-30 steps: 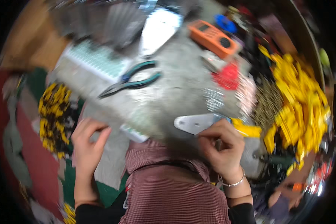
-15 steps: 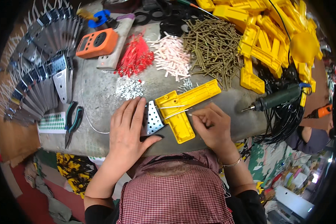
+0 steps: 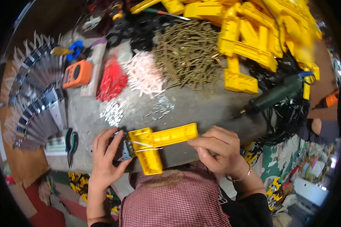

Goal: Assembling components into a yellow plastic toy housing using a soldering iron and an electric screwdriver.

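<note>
My left hand (image 3: pixel 109 160) grips a perforated metal bracket (image 3: pixel 125 148), tilted, between thumb and fingers. The bracket meets the left side of a yellow plastic casing half (image 3: pixel 151 162), T-shaped with its ribbed inside facing up. Two white wires (image 3: pixel 152 148) run from the bracket across the casing. My right hand (image 3: pixel 219 147) is closed beside the far right end of the casing's long arm, index fingertip against or very near it. What that pinch holds, if anything, is hidden.
Behind lie small metal parts (image 3: pixel 111 113), red pieces (image 3: pixel 113 81), white sleeves (image 3: pixel 144 72), brass-coloured rods (image 3: pixel 187 53) and yellow casings (image 3: pixel 250 49). A dark power screwdriver (image 3: pixel 274 96) lies right. Pliers (image 3: pixel 71 145), an orange meter (image 3: pixel 78 73) and stacked metal brackets (image 3: pixel 38 98) are left.
The view has turned and shifted. The bracket is now tilted up in my left hand. My right hand has gone from the wire ends to the end of the casing's long arm.
</note>
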Motion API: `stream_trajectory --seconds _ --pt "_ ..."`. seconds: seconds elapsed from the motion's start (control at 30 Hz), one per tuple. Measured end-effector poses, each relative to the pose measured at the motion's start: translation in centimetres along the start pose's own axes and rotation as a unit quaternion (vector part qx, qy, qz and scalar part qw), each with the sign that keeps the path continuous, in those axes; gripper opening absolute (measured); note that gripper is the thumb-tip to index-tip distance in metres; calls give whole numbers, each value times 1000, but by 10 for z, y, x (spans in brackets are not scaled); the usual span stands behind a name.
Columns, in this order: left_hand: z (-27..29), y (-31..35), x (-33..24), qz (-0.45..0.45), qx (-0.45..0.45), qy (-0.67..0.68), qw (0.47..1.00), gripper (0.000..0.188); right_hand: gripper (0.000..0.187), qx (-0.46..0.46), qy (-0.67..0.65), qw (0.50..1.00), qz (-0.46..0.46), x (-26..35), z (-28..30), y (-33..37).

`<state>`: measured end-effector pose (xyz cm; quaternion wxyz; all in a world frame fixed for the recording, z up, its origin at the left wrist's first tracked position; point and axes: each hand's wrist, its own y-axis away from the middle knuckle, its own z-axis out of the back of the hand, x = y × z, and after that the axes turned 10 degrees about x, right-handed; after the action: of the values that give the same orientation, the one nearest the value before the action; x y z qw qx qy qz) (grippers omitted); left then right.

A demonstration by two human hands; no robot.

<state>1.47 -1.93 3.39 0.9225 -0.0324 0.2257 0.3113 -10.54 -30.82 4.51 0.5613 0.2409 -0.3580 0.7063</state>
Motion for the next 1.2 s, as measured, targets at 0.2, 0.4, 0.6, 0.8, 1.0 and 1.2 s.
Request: stream_trajectory --seconds 0.2,0.4,0.6,0.8,1.0,1.2 --pt "-1 18 13 31 14 9 999 75 24 -20 -30 969 245 46 49 -10" --pt "-5 18 11 53 24 -3 998 78 71 103 124 894 418 74 112 -26" --pt "-10 3 3 35 26 24 999 81 38 -256 163 943 134 63 150 6" --pt "-3 11 8 24 22 -8 999 72 23 -491 181 834 -174 -73 308 99" --pt "1 21 -2 25 -68 -11 997 68 28 -340 371 722 -476 -179 346 121" --pt "3 18 -7 -9 -112 -53 992 62 43 -302 201 793 -490 -217 372 115"
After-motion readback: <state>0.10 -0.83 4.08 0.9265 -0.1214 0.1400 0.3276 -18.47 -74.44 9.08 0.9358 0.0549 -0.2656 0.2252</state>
